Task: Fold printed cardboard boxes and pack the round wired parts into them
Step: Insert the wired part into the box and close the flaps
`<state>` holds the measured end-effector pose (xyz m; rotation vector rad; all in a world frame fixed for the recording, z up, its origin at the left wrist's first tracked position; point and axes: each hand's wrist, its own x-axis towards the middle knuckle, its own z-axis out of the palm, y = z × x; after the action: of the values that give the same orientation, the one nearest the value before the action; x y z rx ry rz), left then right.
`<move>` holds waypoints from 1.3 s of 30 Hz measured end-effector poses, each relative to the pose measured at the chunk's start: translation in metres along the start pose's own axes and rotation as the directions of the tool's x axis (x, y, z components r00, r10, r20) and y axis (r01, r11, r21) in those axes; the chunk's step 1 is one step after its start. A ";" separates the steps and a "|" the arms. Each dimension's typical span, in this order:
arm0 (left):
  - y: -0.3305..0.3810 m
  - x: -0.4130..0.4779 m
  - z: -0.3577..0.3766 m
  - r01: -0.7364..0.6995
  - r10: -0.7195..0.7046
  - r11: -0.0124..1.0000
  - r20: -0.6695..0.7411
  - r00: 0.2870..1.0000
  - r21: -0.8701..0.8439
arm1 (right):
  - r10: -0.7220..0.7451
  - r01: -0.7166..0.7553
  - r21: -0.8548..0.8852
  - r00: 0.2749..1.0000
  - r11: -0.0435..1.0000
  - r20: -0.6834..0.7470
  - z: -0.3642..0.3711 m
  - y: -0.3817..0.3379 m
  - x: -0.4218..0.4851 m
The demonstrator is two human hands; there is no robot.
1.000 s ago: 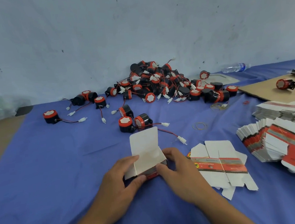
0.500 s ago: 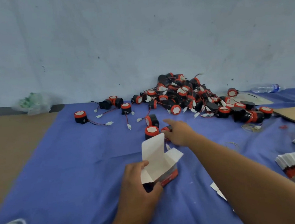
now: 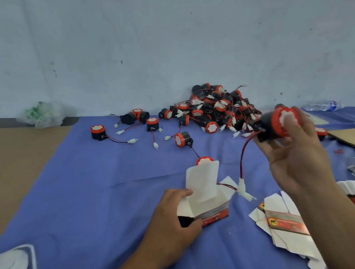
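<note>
Your left hand (image 3: 171,218) grips the open box (image 3: 206,204) near the worktop's (image 3: 91,195) front edge; your right hand (image 3: 296,156) pinches a round part (image 3: 275,125) raised above it, to the right. Its dangling wire (image 3: 242,161) may snag a flap (image 3: 201,175) and tip the box.

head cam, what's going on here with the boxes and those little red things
A person is packing parts into boxes. The left hand grips an opened box standing on the blue cloth, flaps up. The right hand holds one round part in the air, its wire dangling toward the box; it is not in yet. A pile of parts waits by the wall, and flat boxes lie to the right.
</note>
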<state>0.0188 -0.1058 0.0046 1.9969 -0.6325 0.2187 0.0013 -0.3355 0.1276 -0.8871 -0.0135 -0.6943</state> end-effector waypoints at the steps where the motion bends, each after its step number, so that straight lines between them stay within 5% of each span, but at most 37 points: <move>1: 0.001 0.000 0.000 -0.003 0.003 1.000 0.001 1.000 0.005 | 0.032 -0.032 0.080 0.999 0.996 -0.010 0.002 -0.009 -0.006; 5: 0.001 -0.001 -0.001 -0.010 0.010 1.000 0.002 1.000 0.029 | 0.204 -0.206 0.327 0.978 0.922 0.042 0.008 -0.027 -0.022; 10: 0.003 -0.001 -0.001 -0.006 0.005 0.998 0.031 1.000 0.058 | 0.423 -0.445 0.281 0.895 0.850 0.140 0.012 -0.005 -0.044; 12: 0.004 -0.002 -0.002 -0.016 0.015 0.998 0.016 1.000 0.069 | 0.430 -0.454 0.200 0.890 0.868 0.153 0.012 0.007 -0.049; 15: 0.004 -0.003 -0.003 0.011 -0.011 1.000 0.007 1.000 0.025 | 0.456 -0.442 -0.189 0.889 0.877 0.036 0.005 0.034 -0.057; 17: 0.003 -0.001 -0.003 0.017 -0.017 1.000 0.032 0.999 -0.021 | 0.359 -0.284 -0.531 0.933 0.798 0.041 -0.003 0.052 -0.064; 20: 0.001 0.000 -0.001 0.011 -0.010 1.000 0.030 0.999 -0.022 | 0.179 0.154 -0.863 0.946 0.482 0.269 -0.015 0.066 -0.066; 22: -0.001 -0.001 -0.001 -0.003 0.003 1.000 0.012 1.000 -0.028 | 0.229 0.338 -0.894 0.883 0.293 0.409 -0.019 0.067 -0.064; 28: 0.007 -0.003 -0.002 -0.002 0.001 0.997 -0.017 1.000 -0.084 | 0.340 0.596 -0.797 0.771 -0.093 0.537 -0.022 0.060 -0.064; 30: 0.008 -0.003 -0.004 0.020 -0.020 0.997 0.006 1.000 -0.080 | 0.354 0.595 -0.795 0.773 -0.118 0.526 -0.022 0.058 -0.064; 36: 0.011 -0.001 -0.007 0.037 -0.035 0.999 0.038 0.999 -0.039 | 0.247 0.463 -0.886 0.856 0.030 0.455 -0.018 0.064 -0.071; 39: 0.012 -0.002 -0.006 0.032 -0.032 0.999 0.032 0.999 -0.029 | 0.181 0.451 -0.885 0.886 -0.115 0.428 -0.014 0.065 -0.073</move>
<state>0.0118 -0.1039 0.0159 1.9838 -0.6200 0.1576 -0.0228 -0.2772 0.0520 -2.7023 0.0377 -0.5998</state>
